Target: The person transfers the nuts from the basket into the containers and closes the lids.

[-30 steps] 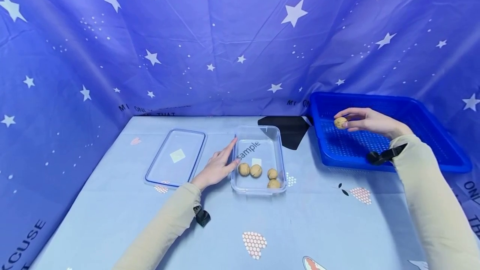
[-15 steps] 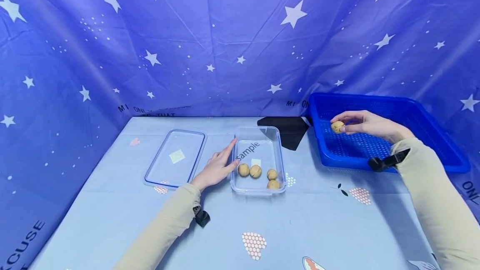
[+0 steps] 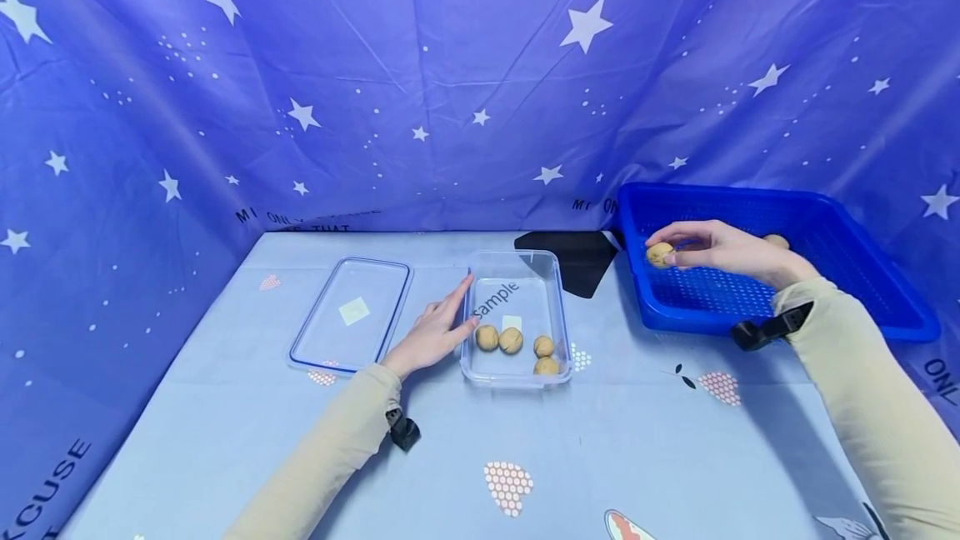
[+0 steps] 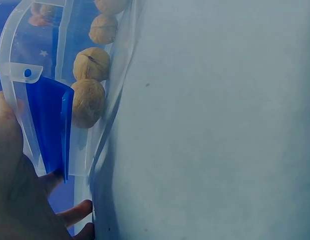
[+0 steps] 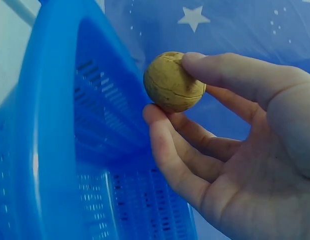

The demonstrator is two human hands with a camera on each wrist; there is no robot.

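Between thumb and fingertips, my right hand (image 3: 723, 250) pinches a walnut (image 5: 172, 82) above the left part of a blue plastic basket (image 3: 705, 315). Another walnut (image 3: 776, 241) shows in the basket, partly hidden behind that hand. My left hand (image 3: 435, 335) rests with extended fingers against the left side of a clear plastic container (image 3: 557, 298). Several walnuts lie inside the container near its front, among them one walnut (image 3: 511, 341) beside the middle. In the left wrist view, a blue side flap (image 4: 49, 125) of the container hangs near the fingers.
A clear lid (image 3: 318, 340) with a blue rim lies flat on the table, left of the container. The patterned cloth (image 3: 420, 473) covers the table. Behind stands a blue star-printed curtain (image 3: 420, 90). A black patch (image 3: 581, 261) lies between container and basket.
My right hand has moved left with the walnut, toward the basket's left rim. A walnut behind that hand has come into view. The left hand and container stay in place.
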